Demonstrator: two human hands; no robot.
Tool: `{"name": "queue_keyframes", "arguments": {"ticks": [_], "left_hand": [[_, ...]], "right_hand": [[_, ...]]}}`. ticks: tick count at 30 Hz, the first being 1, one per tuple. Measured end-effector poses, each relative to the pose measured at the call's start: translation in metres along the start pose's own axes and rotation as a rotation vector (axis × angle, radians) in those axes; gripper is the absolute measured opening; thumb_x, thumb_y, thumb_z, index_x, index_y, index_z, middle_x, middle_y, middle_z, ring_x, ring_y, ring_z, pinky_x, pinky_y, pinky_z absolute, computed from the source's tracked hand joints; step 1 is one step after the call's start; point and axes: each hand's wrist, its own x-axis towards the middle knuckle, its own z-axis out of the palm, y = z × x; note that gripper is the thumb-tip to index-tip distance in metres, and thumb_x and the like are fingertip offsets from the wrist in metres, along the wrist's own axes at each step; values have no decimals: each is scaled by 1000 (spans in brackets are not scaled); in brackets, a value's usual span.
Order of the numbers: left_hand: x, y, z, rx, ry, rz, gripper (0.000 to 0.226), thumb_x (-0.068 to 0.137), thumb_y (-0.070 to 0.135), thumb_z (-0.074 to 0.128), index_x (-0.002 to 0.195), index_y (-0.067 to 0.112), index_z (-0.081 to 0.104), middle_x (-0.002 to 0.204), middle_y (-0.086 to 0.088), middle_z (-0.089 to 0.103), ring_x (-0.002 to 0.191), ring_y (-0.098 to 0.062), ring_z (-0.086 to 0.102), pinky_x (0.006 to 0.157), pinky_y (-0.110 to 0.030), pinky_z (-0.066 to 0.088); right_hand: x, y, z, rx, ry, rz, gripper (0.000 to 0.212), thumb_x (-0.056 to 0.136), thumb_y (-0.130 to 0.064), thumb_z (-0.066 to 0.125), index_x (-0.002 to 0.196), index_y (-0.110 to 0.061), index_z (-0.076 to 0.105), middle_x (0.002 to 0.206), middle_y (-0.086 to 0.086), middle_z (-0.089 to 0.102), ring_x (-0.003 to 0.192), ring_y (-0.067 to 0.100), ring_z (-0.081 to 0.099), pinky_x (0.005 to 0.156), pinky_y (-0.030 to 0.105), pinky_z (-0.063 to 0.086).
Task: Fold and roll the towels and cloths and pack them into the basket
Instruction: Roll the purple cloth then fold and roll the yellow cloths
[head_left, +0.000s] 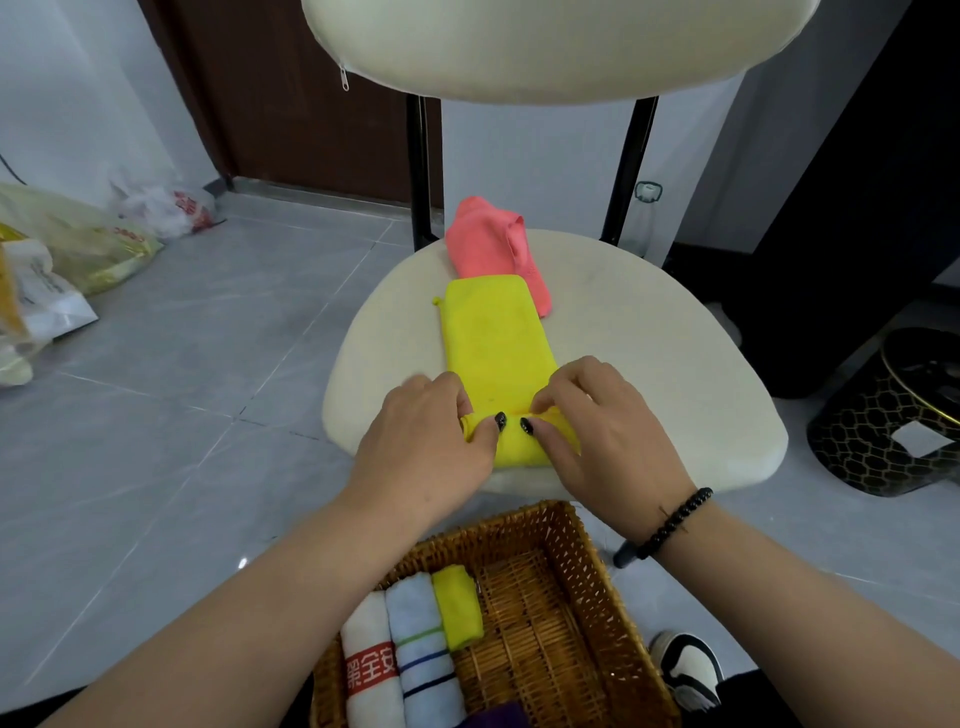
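Left hand (431, 431) and right hand (597, 421) both pinch rolled near end of yellow cloth (493, 338) on chair seat (675, 364).

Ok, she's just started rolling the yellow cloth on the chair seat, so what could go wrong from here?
1. The roll could skew: both hands pinch only the near end of the yellow cloth, and the long flat part ahead lies unheld.
2. The pink cloth touches or overlaps the yellow cloth's far right corner, so it may get caught in the roll.
3. The roll sits near the seat's front edge; a slip might drop it toward the basket or the floor.
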Motion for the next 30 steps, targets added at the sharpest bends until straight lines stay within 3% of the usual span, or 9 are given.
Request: {"name": "queue_keyframes", "arguments": {"ticks": [3, 5, 8, 11, 16, 19, 21, 26, 30], "left_hand": [[0, -2, -1, 50, 67, 95, 17, 89, 39, 57, 95, 24, 51, 100, 5, 40, 94, -15, 47, 78, -33, 45], [-1, -3, -1, 50, 107, 195, 11, 89, 29, 58, 97, 22, 54, 100, 4, 43, 96, -17, 47, 80, -37, 45], [-3, -3, 2, 152, 129, 393, 11, 86, 17, 49, 92, 15, 59, 91, -1, 52, 86, -23, 51, 69, -44, 47], [-8, -2, -1, 250, 83, 469, 28, 75, 21, 41, 91, 13, 62, 88, -2, 55, 79, -25, 50, 62, -43, 46], [-12, -12, -3, 337, -6, 484, 36, 75, 34, 47, 105, 19, 59, 97, 2, 55, 86, -23, 51, 68, -37, 45], [-15, -12, -5, 222, -55, 397, 34, 85, 38, 42, 115, 24, 50, 105, 8, 52, 97, -18, 47, 82, -34, 40], [-18, -12, -6, 70, -85, 311, 25, 92, 36, 46, 116, 27, 46, 103, 9, 50, 96, -15, 46, 81, -33, 38], [-17, -10, -5, -159, -198, 85, 14, 92, 32, 55, 102, 26, 47, 81, 9, 50, 67, -8, 43, 59, -29, 31], [-14, -7, -1, -242, -190, -54, 14, 89, 30, 60, 98, 25, 50, 85, 7, 55, 70, -9, 48, 60, -28, 35]], "right_hand": [[-5, 2, 1, -105, 47, -146, 20, 92, -21, 52, 88, -9, 66, 91, 8, 61, 77, 29, 55, 62, 39, 44], [-11, 5, 2, -133, 10, -186, 24, 90, -28, 54, 96, -9, 67, 95, 7, 62, 83, 29, 56, 66, 38, 45], [-14, 9, 2, -98, -66, -166, 36, 85, -35, 54, 107, -8, 65, 100, 7, 62, 88, 29, 58, 68, 39, 49], [-10, 8, 0, -55, -121, -127, 32, 84, -31, 49, 103, -11, 64, 97, 6, 61, 82, 28, 58, 65, 38, 49], [-4, 7, -4, 23, -222, -57, 39, 91, -38, 34, 106, -17, 63, 96, 0, 59, 86, 21, 50, 74, 33, 42], [-5, 5, -4, 143, -254, 38, 53, 90, -51, 18, 108, -21, 59, 94, -4, 54, 88, 14, 34, 79, 30, 26], [-7, 2, -4, 176, -284, 104, 60, 86, -57, 10, 103, -23, 56, 90, -7, 51, 85, 10, 28, 77, 29, 21], [-4, -12, -5, 189, -307, 236, 47, 86, -52, 21, 107, -23, 52, 87, -7, 51, 90, 15, 40, 85, 34, 29], [-9, -22, -3, 46, -227, 201, 44, 90, -47, 25, 110, -20, 54, 93, -3, 58, 89, 22, 48, 77, 38, 37]]}}
